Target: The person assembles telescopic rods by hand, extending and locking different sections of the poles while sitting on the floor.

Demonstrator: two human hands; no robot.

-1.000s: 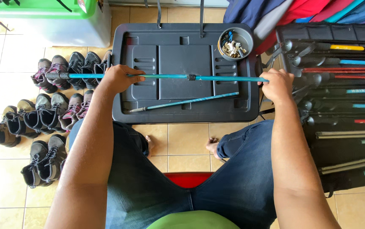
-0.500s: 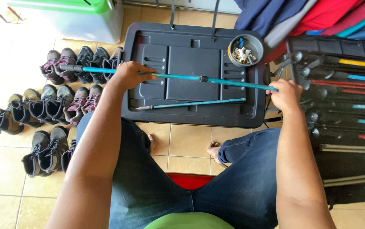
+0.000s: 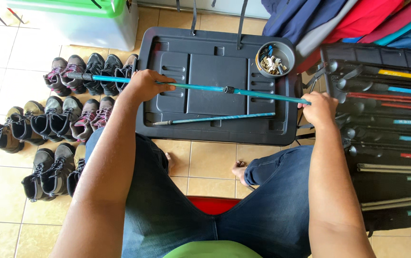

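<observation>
Both hands hold one long teal pole (image 3: 186, 86) in the air, flat, over a black plastic lid (image 3: 215, 57). My left hand (image 3: 147, 85) is wrapped tight around the thick part near the dark grip end, and my right hand (image 3: 318, 108) is closed on the thin end. Since a moment ago the right end has dipped lower, so the pole now slants down to the right. It looks like the pole is being pulled longer or turned.

A second, shorter teal pole piece (image 3: 215, 118) lies on the lid. A round gray bowl (image 3: 275, 59) of small parts sits at the back corner. Rows of boots (image 3: 67, 124) stand on the tiled floor (image 3: 205, 162). More poles (image 3: 387, 110) lie on the right.
</observation>
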